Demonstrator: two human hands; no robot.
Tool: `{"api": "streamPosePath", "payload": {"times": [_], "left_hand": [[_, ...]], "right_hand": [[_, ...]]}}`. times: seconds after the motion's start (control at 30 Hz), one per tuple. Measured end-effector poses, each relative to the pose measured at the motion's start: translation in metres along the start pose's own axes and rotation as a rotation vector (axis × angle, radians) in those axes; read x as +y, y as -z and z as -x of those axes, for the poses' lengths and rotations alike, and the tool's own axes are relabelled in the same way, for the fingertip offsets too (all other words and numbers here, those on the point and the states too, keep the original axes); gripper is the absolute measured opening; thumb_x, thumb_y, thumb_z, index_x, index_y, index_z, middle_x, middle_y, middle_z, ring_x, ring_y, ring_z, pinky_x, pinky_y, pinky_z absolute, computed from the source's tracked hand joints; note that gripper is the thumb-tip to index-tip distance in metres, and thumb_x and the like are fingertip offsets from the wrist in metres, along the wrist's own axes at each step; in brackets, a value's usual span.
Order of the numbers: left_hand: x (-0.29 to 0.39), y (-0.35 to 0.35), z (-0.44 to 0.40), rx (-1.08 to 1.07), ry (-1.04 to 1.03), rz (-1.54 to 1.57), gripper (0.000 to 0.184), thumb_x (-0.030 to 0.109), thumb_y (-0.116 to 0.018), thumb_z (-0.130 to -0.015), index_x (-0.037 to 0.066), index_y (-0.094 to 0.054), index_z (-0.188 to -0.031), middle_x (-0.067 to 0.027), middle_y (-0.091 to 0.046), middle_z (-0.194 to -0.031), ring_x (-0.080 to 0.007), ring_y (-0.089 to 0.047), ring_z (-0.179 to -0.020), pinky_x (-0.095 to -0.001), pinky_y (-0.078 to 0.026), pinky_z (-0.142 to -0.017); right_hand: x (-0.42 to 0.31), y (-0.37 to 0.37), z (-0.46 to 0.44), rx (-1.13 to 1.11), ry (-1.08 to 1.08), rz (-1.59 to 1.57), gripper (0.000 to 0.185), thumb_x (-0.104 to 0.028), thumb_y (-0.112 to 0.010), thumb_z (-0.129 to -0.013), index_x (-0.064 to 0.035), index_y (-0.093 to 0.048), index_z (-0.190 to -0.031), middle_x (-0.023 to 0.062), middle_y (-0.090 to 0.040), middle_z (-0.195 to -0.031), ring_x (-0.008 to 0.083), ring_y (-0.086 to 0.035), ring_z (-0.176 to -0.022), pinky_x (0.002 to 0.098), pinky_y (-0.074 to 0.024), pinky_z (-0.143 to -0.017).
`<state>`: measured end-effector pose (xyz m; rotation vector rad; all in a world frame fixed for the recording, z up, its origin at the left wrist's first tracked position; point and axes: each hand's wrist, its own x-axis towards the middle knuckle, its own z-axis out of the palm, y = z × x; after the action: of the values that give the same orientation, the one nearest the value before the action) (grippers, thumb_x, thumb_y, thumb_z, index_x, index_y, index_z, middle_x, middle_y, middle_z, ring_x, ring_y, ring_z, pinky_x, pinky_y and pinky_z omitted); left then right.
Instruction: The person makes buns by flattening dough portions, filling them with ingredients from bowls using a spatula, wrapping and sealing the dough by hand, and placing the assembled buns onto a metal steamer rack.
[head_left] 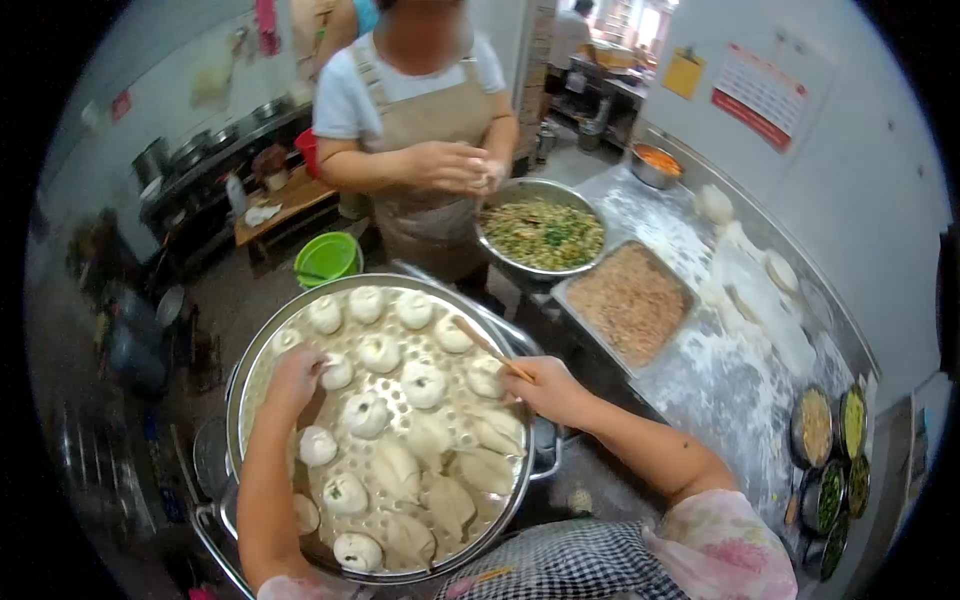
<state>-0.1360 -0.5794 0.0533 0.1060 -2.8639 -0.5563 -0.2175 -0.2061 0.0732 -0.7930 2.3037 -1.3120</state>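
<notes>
A large round perforated steamer tray lies below me, with several pleated white buns and flat, leaf-shaped dumplings on it. At its left side, my left hand has its fingertips pinched at the edge of a round bun. Over the right rim, my right hand is closed around a thin wooden filling stick, whose flat end points up and left above the buns. A bun sits just beside the right fingers.
Across from me a person in an apron works dough between both hands. A bowl of chopped green filling and a square tray of meat filling stand beyond the steamer. The floured worktop at right carries dough and several small bowls.
</notes>
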Motion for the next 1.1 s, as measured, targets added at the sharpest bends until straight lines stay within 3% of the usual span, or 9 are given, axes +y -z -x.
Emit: {"api": "streamPosePath", "payload": {"times": [0.17, 0.3, 0.37, 0.43, 0.53, 0.67, 0.83, 0.97, 1.1], "left_hand": [[0.022, -0.003, 0.0, 0.01, 0.064, -0.09, 0.013, 0.006, -0.061, -0.069, 0.002, -0.064, -0.082, -0.0185, -0.059, -0.086, -0.0369, -0.055, -0.078, -0.0406, -0.045, -0.068], [0.053, 0.009, -0.002, 0.266, -0.087, 0.05, 0.012, 0.003, -0.058, -0.079, 0.0, -0.058, -0.09, -0.0079, -0.057, -0.074, -0.0193, -0.054, -0.075, -0.0329, -0.045, -0.066], [0.024, 0.001, -0.028, 0.282, 0.391, 1.225, 0.008, 0.001, -0.055, -0.084, 0.001, -0.058, -0.091, -0.0048, -0.056, -0.075, -0.0153, -0.053, -0.07, -0.0279, -0.044, -0.062], [0.159, 0.011, -0.027, 0.188, 0.121, 0.251, 0.008, 0.004, -0.05, -0.089, 0.001, -0.058, -0.09, -0.0036, -0.056, -0.074, -0.0131, -0.053, -0.063, -0.0249, -0.044, -0.056], [0.302, -0.041, -0.024, 0.126, -0.114, 0.234, 0.009, 0.006, -0.05, -0.088, 0.0, -0.057, -0.088, -0.0034, -0.052, -0.066, -0.0108, -0.049, -0.058, -0.0252, -0.042, -0.052], [0.482, -0.168, -0.006, -0.337, -0.464, -0.159, 0.028, 0.025, -0.048, -0.086, 0.006, -0.061, -0.07, -0.0127, -0.057, -0.074, -0.0315, -0.056, -0.074, -0.0403, -0.044, -0.061], [0.625, -0.338, 0.049, -0.665, -0.739, 0.453, 0.031, 0.029, -0.058, -0.085, 0.006, -0.059, -0.105, -0.0126, -0.061, -0.095, -0.0276, -0.058, -0.089, -0.0364, -0.046, -0.083], [0.687, -0.394, 0.009, -0.709, -0.568, 0.464, 0.041, 0.032, -0.061, -0.083, 0.008, -0.054, -0.115, -0.016, -0.055, -0.101, -0.0239, -0.056, -0.084, -0.0349, -0.047, -0.072], [0.711, -0.45, -0.084, -0.372, -0.686, 0.316, 0.044, 0.027, -0.065, -0.079, 0.007, -0.05, -0.115, -0.0226, -0.049, -0.104, -0.0349, -0.055, -0.092, -0.0393, -0.047, -0.078]], "right_hand": [[0.056, 0.067, 0.082, 0.191, -0.199, -0.097, 0.023, -0.02, -0.056, -0.088, 0.0009, -0.063, -0.092, 0.0006, -0.06, -0.067, 0.0072, -0.052, -0.061, 0.023, -0.042, -0.058], [0.092, 0.116, 0.152, 0.31, -0.268, -0.192, 0.024, -0.021, -0.053, -0.089, -0.0004, -0.063, -0.093, -0.0003, -0.06, -0.068, 0.0074, -0.051, -0.065, 0.023, -0.0408, -0.06], [0.122, 0.135, 0.19, 0.374, -0.294, -0.252, 0.023, -0.022, -0.053, -0.089, -0.0009, -0.063, -0.094, -0.0005, -0.06, -0.069, 0.0078, -0.05, -0.064, 0.0229, -0.0402, -0.059], [0.148, 0.157, 0.224, 0.42, -0.309, -0.295, 0.023, -0.022, -0.054, -0.089, -0.0015, -0.063, -0.092, -0.0007, -0.058, -0.066, 0.0077, -0.049, -0.061, 0.0234, -0.0392, -0.056], [0.186, 0.19, 0.282, 0.476, -0.357, -0.357, 0.023, -0.024, -0.056, -0.088, -0.002, -0.064, -0.088, -0.0011, -0.053, -0.06, 0.0071, -0.046, -0.057, 0.0244, -0.0375, -0.052], [0.235, 0.24, 0.367, 0.494, -0.484, -0.358, 0.024, -0.024, -0.056, -0.087, -0.0011, -0.064, -0.089, -0.0014, -0.052, -0.06, 0.0077, -0.046, -0.056, 0.024, -0.0365, -0.05], [0.282, 0.279, 0.48, 0.669, -0.639, -0.392, 0.021, -0.02, -0.059, -0.086, -0.0006, -0.063, -0.09, -0.0018, -0.052, -0.062, 0.0088, -0.048, -0.055, 0.0241, -0.0387, -0.05], [0.305, 0.289, 0.539, 0.836, -0.717, -0.406, 0.02, -0.019, -0.058, -0.086, 0.0001, -0.062, -0.091, 0.0015, -0.057, -0.069, 0.009, -0.053, -0.063, 0.024, -0.0421, -0.056], [0.316, 0.284, 0.58, 0.918, -0.791, -0.502, 0.021, -0.018, -0.055, -0.088, -0.0006, -0.061, -0.097, 0.0069, -0.061, -0.079, 0.0118, -0.058, -0.072, 0.0254, -0.0456, -0.063]]}}
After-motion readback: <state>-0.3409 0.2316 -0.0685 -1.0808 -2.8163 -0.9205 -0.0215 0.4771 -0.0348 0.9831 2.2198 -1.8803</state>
